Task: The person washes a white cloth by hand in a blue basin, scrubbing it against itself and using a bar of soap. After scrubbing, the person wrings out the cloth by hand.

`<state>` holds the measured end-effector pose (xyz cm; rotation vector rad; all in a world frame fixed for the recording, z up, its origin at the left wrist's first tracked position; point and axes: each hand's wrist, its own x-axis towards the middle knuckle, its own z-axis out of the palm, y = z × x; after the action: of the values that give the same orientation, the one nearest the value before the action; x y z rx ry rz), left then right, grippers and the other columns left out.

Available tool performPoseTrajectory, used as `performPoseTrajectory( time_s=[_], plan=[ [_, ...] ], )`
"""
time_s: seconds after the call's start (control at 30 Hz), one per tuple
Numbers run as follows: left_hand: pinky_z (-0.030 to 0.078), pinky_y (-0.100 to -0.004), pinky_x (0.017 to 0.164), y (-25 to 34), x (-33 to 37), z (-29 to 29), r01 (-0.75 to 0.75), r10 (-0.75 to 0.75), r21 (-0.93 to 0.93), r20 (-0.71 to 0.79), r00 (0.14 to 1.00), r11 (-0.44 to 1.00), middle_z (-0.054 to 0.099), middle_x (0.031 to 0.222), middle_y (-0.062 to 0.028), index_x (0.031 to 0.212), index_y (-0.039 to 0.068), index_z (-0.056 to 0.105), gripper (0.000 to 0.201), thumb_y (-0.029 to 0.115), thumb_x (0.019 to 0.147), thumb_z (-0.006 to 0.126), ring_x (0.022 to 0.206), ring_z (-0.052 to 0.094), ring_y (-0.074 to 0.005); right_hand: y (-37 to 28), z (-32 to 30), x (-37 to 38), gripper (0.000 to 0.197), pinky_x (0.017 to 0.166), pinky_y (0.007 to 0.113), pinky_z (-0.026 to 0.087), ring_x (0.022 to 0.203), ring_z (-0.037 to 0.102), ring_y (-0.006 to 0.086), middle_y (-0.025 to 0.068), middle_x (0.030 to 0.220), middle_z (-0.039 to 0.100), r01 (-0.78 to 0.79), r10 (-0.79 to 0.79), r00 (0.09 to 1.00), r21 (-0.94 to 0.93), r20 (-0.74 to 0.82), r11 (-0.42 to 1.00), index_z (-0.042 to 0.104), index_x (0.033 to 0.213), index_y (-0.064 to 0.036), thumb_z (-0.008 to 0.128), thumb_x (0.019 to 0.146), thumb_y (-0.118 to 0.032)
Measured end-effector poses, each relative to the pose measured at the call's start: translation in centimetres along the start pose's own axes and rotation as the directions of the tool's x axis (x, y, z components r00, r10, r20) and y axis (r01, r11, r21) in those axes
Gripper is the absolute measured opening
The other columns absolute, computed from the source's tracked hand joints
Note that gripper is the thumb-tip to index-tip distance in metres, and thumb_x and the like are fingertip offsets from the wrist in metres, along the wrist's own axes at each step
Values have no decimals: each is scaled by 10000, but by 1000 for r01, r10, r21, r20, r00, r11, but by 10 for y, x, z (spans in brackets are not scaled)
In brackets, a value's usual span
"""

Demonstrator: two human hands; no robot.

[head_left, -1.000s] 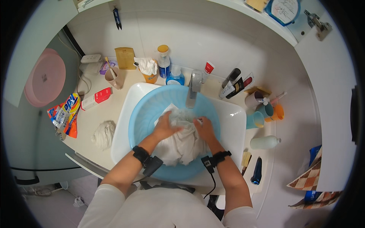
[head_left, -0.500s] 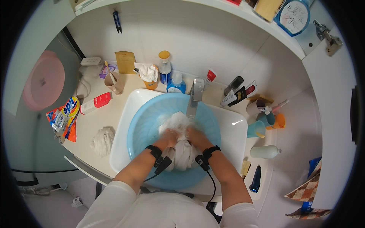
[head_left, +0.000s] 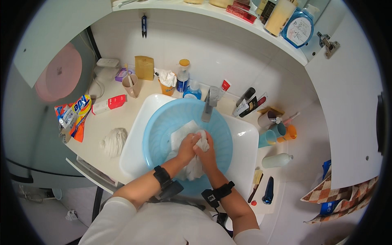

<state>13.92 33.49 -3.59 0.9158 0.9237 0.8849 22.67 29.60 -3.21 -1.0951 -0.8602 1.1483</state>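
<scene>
Left hand, head view: The left hand (head_left: 187,149) presses in over the basin, its grip clamped on damp-looking white cloth (head_left: 189,168), fingers curled.
Right hand: Facing it, the right hand (head_left: 207,156) has its grip closed on the same cloth, a twisted wad bulging between the two.
White cloth: Soft and rumpled, it lies partly inside the basin, one flatter fold spread beyond the left hand and looser creases hanging below the wrists.
Blue basin: The round plastic basin (head_left: 157,130) (its wall ribbed with shallow flutes) sits in a glossy white sink (head_left: 130,157), beneath an angular metal faucet (head_left: 207,108).
Wrists: Black straps (head_left: 162,175) carry small boxy modules.
Surface, left: On the pale, smooth surface (head_left: 90,148) rest a balled off-white bundle (head_left: 114,143), a red-and-white carton (head_left: 109,105) and a crinkled orange pouch (head_left: 78,117).
Surface, right: A cloudy, rounded bottle (head_left: 277,160) lies on its side near a pale-bristled brush (head_left: 256,183).
</scene>
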Motion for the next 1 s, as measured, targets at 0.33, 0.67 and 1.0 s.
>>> performPoseTrajectory(
  time_s=[0.33,0.67,1.0],
  plan=[
    [444,-458,626,19,-67,28,-50,136,855,-24,990,516,569,791,-252,973,-54,455,452,369,883,325,732,573,-368,-51,6,11,389,687,244,437,781,516,127,72,903,528,57,-77,989,-158,-124,986,453,1153,-10,541,814,-178],
    [428,-435,659,33,-66,10,-296,137,857,263,955,422,588,769,-177,893,37,532,372,346,885,326,743,558,-365,-44,4,16,201,405,255,366,518,458,170,62,628,470,-378,446,874,309,-193,873,470,762,-71,453,821,-262],
    [445,-270,626,79,-27,-55,-172,92,631,157,983,756,606,724,-39,769,28,603,168,176,828,551,681,564,-126,-65,-46,15,463,783,278,417,892,536,176,102,979,561,-455,452,890,134,50,880,508,1065,35,487,834,-365]
  ],
)
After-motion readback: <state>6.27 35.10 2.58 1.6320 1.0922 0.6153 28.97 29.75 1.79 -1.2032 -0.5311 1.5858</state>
